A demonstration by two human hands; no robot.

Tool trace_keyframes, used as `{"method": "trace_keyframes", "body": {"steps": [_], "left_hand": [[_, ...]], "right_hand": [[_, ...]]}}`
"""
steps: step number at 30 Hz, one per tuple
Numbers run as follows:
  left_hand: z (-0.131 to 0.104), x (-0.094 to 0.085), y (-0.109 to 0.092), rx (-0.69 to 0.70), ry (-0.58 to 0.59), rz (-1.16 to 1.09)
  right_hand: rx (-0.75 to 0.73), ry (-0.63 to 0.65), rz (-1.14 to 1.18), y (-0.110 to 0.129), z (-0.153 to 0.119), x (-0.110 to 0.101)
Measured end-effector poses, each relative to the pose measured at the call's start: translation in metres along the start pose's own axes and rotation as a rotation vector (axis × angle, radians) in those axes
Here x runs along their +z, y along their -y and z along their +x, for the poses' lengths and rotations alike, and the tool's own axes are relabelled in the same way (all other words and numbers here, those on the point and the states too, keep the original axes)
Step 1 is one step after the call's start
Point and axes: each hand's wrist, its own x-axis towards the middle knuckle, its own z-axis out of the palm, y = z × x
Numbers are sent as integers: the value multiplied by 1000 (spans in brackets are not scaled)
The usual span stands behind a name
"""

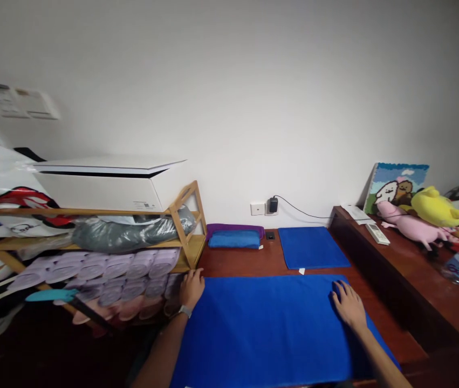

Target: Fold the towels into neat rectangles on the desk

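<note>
Blue cloth (269,328), fingers (347,292) near far corners, tabletop (269,261) beyond

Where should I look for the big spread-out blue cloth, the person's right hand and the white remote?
Big blue cloth (269,328): head view, on its flat middle.
Right hand (349,307): head view, on its back.
White remote (377,234): head view, on its upper face.
</note>
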Motion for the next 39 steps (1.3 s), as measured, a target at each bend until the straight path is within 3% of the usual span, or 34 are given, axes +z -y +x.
{"method": "trace_keyframes", "body": {"steps": [3,7,12,15,17,19,22,24,26,27,29,31,37,39], "left_hand": [[-28,17,-8,120,-33,19],[-50,39,-3,242,9,84],[-48,49,15,252,91,235],[-45,49,15,286,71,269],[-46,51,10,329,1,273],[-50,56,4,363,-55,278],[-57,66,-2,362,-41,304],[-61,70,-2,343,-18,315],[-63,72,-1,331,-4,318],[-63,72,0,329,2,317],[-61,71,2,330,9,317],[-59,70,4,329,15,319],[-54,70,7,302,43,336],[-52,67,9,303,48,337]], "right_hand": [[-42,35,2,11,8,2],[42,146,-34,20,16,10],[114,216,-92,16,20,4],[135,179,-118,38,22,-8],[41,98,-103,79,19,-14],[-160,48,-29,140,12,-14],[-441,132,130,246,-9,-2],[-538,236,186,300,-23,12],[-560,323,192,326,-31,24],[-554,346,183,327,-31,29],[-508,347,150,306,-26,33],[-424,318,104,260,-14,30],[-22,265,-88,65,30,8],[75,254,-118,14,41,7]]}}
